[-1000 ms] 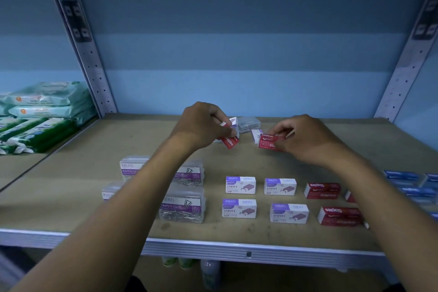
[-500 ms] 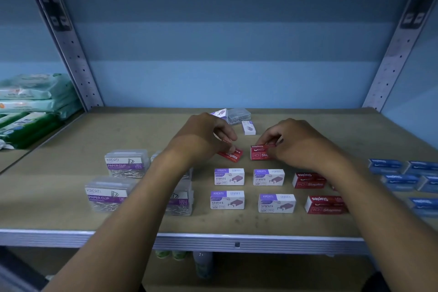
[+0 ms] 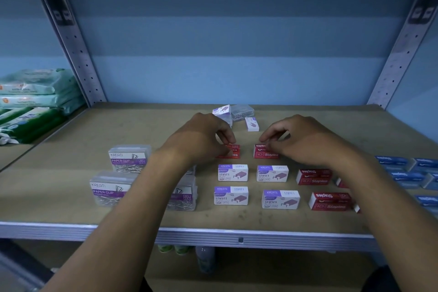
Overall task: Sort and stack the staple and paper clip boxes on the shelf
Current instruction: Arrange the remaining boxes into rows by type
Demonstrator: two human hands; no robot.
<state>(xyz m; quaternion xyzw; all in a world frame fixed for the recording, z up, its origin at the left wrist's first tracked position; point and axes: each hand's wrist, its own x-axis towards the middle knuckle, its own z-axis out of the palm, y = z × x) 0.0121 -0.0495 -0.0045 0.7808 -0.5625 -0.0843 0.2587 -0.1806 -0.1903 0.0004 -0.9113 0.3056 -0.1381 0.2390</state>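
1. The left hand (image 3: 201, 135) is curling its fingers round a red box (image 3: 231, 152) lying on the shelf (image 3: 71, 197), thumb and fingertips pinching its near end, likely to square it behind the purple-and-white row
2. The right hand (image 3: 301, 140) is pinching a second red box (image 3: 264, 152) at its right end, label facing up, so the two are sitting side by side with a gap between them
3. Both red boxes are lying just behind the white boxes (image 3: 233, 173), which are sitting in two neat rows of two, suggesting a grid sorted by brand
4. More red boxes (image 3: 314, 176) are lying to the right in matching rows, so the two held ones seem out of their group and may need shifting or stacking there
5. Clip boxes (image 3: 129, 157) are standing grouped at the left, blue boxes (image 3: 393, 161) at the far right, keeping kinds apart
6. A loose pile (image 3: 233, 114) of white and clear boxes is waiting unsorted at the back, so the sorting is looking only part done
7. Wipe packs (image 3: 35, 92) are lying on the neighbouring shelf
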